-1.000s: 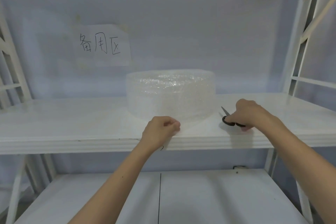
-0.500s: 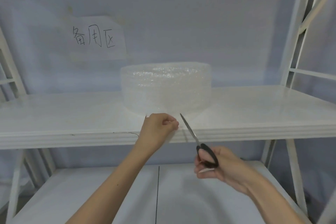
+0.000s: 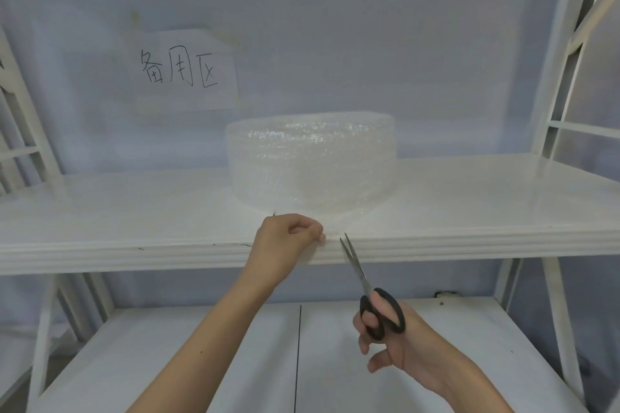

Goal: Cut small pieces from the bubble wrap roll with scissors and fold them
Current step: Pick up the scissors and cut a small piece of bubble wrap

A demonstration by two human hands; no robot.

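Observation:
A clear bubble wrap roll [image 3: 312, 161] stands upright on the white middle shelf [image 3: 469, 211]. Its loose end runs forward to the shelf's front edge, where my left hand [image 3: 285, 241] pinches it in a fist. My right hand [image 3: 396, 339] is below and to the right, in front of the shelf edge, and holds black-handled scissors [image 3: 369, 295]. The blades point up and slightly left, a little apart, with their tips just right of my left hand's fingers at the pulled-out wrap.
A paper sign with handwritten characters [image 3: 184, 70] is stuck on the back wall. A lower white shelf [image 3: 201, 362] lies beneath my arms. White frame posts [image 3: 557, 60] rise at both sides, and an upper shelf is overhead.
My right hand lifted the scissors off the shelf at the right, brought them down in front of the shelf edge, and now the blades have opened slightly at the wrap. My left hand kept its grip.

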